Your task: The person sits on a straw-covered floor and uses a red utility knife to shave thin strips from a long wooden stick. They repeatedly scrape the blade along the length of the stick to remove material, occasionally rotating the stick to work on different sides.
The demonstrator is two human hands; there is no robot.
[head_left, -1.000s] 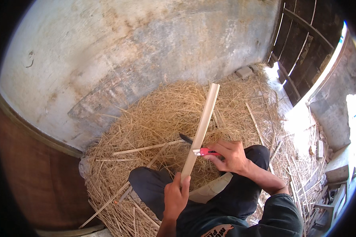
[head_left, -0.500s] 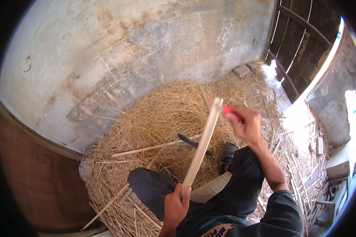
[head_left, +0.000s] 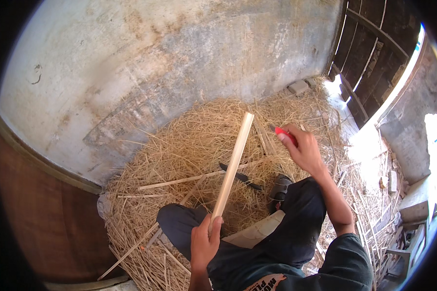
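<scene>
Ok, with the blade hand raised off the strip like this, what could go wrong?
1. The right hand holds a red-handled knife up, near the pale split bamboo strip; a swing down could glance toward the left hand gripping its lower end.
2. The dark blade lying on the straw pile sits close to the knees.

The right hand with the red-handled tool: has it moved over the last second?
Yes. The right hand has swung up and outward, away from the pale wooden strip, and is now above the straw pile, nearer the wooden door.
</scene>
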